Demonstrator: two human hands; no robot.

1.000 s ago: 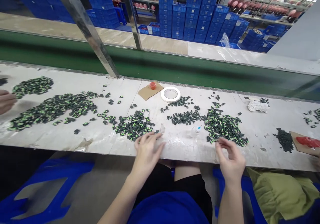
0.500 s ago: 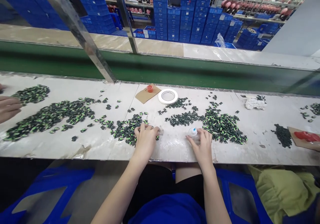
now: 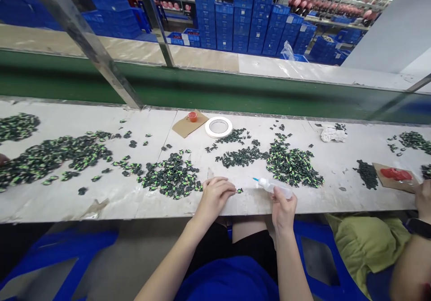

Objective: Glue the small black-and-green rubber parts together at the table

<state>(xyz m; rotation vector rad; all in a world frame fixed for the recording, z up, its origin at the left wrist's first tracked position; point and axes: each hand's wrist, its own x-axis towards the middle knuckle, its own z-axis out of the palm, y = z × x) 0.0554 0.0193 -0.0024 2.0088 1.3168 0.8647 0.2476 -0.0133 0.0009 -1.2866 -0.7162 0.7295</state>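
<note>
In my right hand [image 3: 284,209] is a translucent squeeze bottle [image 3: 274,187] with a thin blue nozzle, tilted on its side and pointing left. My left hand [image 3: 217,195] rests low over the table with its fingers curled together; whatever they hold is hidden. Right by its fingertips lies a small black-and-green piece [image 3: 239,190]. A pile of black-and-green pieces [image 3: 171,175] spreads just left of that hand. Beyond the bottle is another pile of dark green and bright green parts [image 3: 294,164]. Small dark parts [image 3: 240,156] lie scattered between the hands, farther back.
A white tape roll [image 3: 218,127] and a red-filled cup [image 3: 192,116] on cardboard [image 3: 185,128] sit toward the back. More pieces [image 3: 57,157] cover the left side. At right are crumpled white tissue [image 3: 333,134], red material [image 3: 395,174] and another person's hand [image 3: 423,200].
My left hand has moved right, away from the pile. The bottle has tipped from facing me to pointing left. Another person's arm has come in at right; the hand at far left has mostly left view.
</note>
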